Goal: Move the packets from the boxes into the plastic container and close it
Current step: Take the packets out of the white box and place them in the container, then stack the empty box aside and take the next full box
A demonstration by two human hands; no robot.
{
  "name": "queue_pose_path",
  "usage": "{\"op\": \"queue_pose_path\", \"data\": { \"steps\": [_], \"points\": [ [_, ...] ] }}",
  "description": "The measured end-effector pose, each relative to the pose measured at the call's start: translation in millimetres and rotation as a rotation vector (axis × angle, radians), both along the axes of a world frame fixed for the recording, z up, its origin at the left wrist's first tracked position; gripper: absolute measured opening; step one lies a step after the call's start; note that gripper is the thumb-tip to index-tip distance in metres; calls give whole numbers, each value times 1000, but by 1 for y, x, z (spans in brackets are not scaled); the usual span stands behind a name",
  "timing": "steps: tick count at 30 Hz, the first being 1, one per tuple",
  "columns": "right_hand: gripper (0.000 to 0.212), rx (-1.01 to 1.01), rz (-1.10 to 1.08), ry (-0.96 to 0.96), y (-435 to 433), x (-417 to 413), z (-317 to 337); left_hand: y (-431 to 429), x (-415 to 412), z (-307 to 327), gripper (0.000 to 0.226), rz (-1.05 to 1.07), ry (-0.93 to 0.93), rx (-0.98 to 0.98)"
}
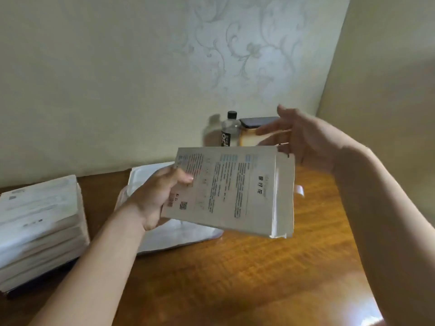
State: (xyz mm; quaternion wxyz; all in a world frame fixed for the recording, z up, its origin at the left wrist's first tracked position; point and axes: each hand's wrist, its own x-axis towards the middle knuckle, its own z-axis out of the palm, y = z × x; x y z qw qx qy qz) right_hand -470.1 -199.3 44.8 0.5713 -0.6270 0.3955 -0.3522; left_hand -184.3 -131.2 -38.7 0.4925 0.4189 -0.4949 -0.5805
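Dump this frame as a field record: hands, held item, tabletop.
table: wooden
printed box: white, tilted, held above table
left hand: grips box's left end
right hand: open, at box's far right corner; contact unclear
box stack: white, table's left side
white item: on table under held box, partly hidden
bottle: black cap, upright at table's back

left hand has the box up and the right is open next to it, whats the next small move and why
Probably bring the right hand onto the right end of the box and pinch its flap open. The left hand grips the box above the table, the right hand is open beside that end holding nothing, and no packet shows outside the box.
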Motion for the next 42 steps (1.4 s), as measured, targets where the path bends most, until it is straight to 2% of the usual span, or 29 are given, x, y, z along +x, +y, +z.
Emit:
{"op": "queue_pose_path", "data": {
  "steps": [2, 6, 8, 11, 12, 14, 16, 19, 22, 25, 30, 36, 42],
  "points": [
    [47, -28, 33, 124, 8, -23, 3, -8, -24, 4, 28, -70, -77, 20],
    [24, -70, -68, 245, 19, -67, -9, -21, -65, 18, 35, -178, -65, 91],
    [18, -39, -165, 190, 21, -91, -22, -28, -85, 24, 30, -92, 90, 121],
    [17, -13, -386, 53, 23, -122, -44, -39, -116, 21, 38, 93, 436, 150],
    [18, -4, -453, 3, 25, -129, -51, -40, -129, 16, 42, 94, 452, 167],
    [17, 11, -546, -64, 27, -138, -66, -36, -155, 4, 44, 39, 324, 216],
    [16, 30, -622, -76, 27, -142, -82, -32, -181, -10, 32, 19, 148, 213],
    [16, 42, -743, -45, 25, -144, -107, -42, -214, -30, 11, 152, -77, 169],
    [18, 54, -832, 38, 19, -146, -131, -61, -231, -49, 14, 245, -200, 173],
    [24, 25, -885, 167, 14, -154, -153, -70, -243, -65, 10, 299, -289, 178],
    [21, -66, -880, 371, 11, -168, -183, -71, -260, -81, 17, 292, -388, 116],
    [24, -87, -885, 437, 2, -173, -194, -75, -263, -95, 34, 232, -524, 57],
    [23, -85, -904, 472, -2, -174, -199, -77, -263, -98, 21, 192, -594, 36]
  ]
}}
